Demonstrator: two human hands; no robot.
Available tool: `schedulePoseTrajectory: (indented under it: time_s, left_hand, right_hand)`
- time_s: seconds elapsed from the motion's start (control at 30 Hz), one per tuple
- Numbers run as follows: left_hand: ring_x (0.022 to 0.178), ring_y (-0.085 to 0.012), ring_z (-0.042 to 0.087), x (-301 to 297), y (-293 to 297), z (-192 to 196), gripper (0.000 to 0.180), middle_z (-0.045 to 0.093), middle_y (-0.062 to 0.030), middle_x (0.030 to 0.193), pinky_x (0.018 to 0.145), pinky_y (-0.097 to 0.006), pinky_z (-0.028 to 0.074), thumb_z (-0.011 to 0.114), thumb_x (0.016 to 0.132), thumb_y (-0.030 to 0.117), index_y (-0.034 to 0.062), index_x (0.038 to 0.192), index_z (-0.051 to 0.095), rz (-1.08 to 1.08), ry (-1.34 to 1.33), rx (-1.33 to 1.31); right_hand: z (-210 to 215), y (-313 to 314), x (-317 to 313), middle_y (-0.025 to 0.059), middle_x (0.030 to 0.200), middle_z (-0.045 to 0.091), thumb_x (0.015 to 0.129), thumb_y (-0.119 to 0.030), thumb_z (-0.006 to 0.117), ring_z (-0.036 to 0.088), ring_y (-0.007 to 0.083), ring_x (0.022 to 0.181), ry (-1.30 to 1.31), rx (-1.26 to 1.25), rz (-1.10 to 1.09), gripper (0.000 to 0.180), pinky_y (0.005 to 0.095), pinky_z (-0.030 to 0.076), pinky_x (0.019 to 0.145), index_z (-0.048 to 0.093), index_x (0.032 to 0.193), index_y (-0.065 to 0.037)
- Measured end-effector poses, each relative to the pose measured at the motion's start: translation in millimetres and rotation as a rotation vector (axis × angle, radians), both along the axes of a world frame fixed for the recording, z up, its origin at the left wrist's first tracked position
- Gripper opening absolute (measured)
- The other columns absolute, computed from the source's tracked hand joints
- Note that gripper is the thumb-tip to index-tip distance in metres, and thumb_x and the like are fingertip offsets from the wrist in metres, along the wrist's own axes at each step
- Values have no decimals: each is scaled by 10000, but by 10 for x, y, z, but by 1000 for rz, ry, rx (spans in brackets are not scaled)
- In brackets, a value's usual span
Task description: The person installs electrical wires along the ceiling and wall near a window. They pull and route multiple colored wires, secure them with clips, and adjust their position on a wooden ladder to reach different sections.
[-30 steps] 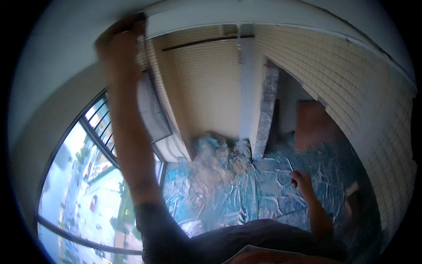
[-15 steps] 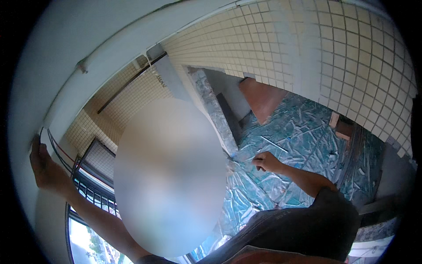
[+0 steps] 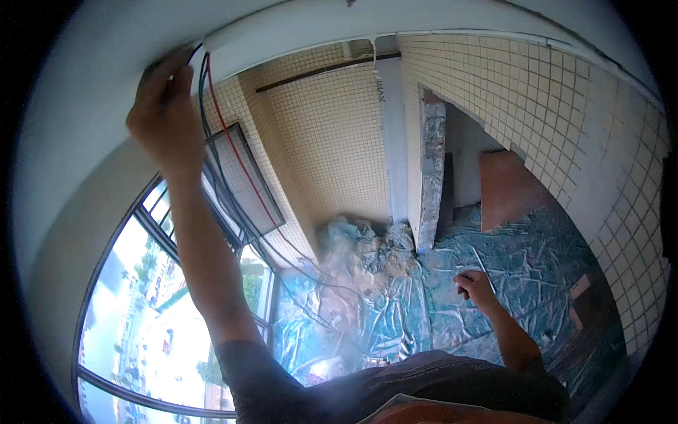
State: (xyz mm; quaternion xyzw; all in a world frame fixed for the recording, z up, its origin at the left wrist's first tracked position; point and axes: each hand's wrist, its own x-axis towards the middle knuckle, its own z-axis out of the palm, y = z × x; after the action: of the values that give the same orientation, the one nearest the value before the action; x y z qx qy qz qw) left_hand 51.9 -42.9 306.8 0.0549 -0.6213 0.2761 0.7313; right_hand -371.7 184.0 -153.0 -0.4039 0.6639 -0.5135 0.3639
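Observation:
My left hand is raised to the ceiling at the upper left. Its fingers are closed around a black cable close to where the cable comes out; the fingertips are partly in shadow. Beside the hand, a red wire and more dark cables hang down in long loops toward the floor. Lower right, my right hand is held out over the floor sheet with its fingers curled together. Whatever it may hold is too small to make out.
A crinkled green plastic sheet covers the floor, with a heap of rubble and crumpled sheeting by the tiled wall. A large window fills the left. A reddish-brown board leans past the rough doorway edge.
The view has swung left, so the window, the hanging cables and the rubble heap show more fully. My left hand stays up at the ceiling by the cables; my right hand keeps its curled pose.

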Motion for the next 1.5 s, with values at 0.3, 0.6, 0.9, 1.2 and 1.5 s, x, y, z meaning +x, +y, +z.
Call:
schedulePoseTrajectory:
  time_s: [0.3, 0.6, 0.9, 1.2, 1.5]
  left_hand:
    - [891, -237, 710, 1050, -46, -428, 254, 706, -156, 1021, 730, -334, 596, 565, 996, 197, 16, 1117, 695, 656, 293, -44]
    - [754, -280, 640, 846, 1536, -3395, 289, 644, -133, 826, 681, -386, 535, 481, 1021, 192, -33, 954, 650, 1042, 418, 539]
    - [862, -403, 620, -382, 1809, -4715, 222, 663, -199, 914, 741, -478, 473, 703, 865, 154, 55, 1063, 679, -63, -302, 1147]
    - [849, -143, 593, -1505, 1292, -3699, 341, 654, -83, 979, 716, -299, 483, 671, 948, 282, -8, 1125, 641, -1233, -536, 1574]
    - [708, -163, 598, -3983, 1636, -2073, 222, 677, -154, 919, 614, -274, 479, 661, 952, 186, -36, 967, 674, -1319, -634, 968]
  right_hand:
    - [47, -162, 180, 61, 688, 647, 934, -213, 652, 539, 109, 531, 24, 42, 85, 246, 295, 432, 490, 701, 915, 27]
    - [1617, -360, 1346, 164, 1046, 728, 958, -222, 651, 721, 223, 886, 297, -284, 1005, 346, 324, 570, 737, 658, 1218, 7]
    - [1641, -832, 2489, 205, 1294, 600, 994, -148, 544, 625, 336, 1111, 281, -323, 1314, 372, 434, 494, 961, 562, 1332, 5]
    - [1342, -174, 751, 82, 658, 591, 973, -135, 588, 527, 162, 522, 462, -758, 383, 136, 324, 442, 524, 648, 1002, -17]
    - [1901, 1010, -1183, 85, 792, 695, 993, -231, 576, 612, 153, 627, 455, -672, -169, 276, 281, 472, 570, 689, 1125, -17]
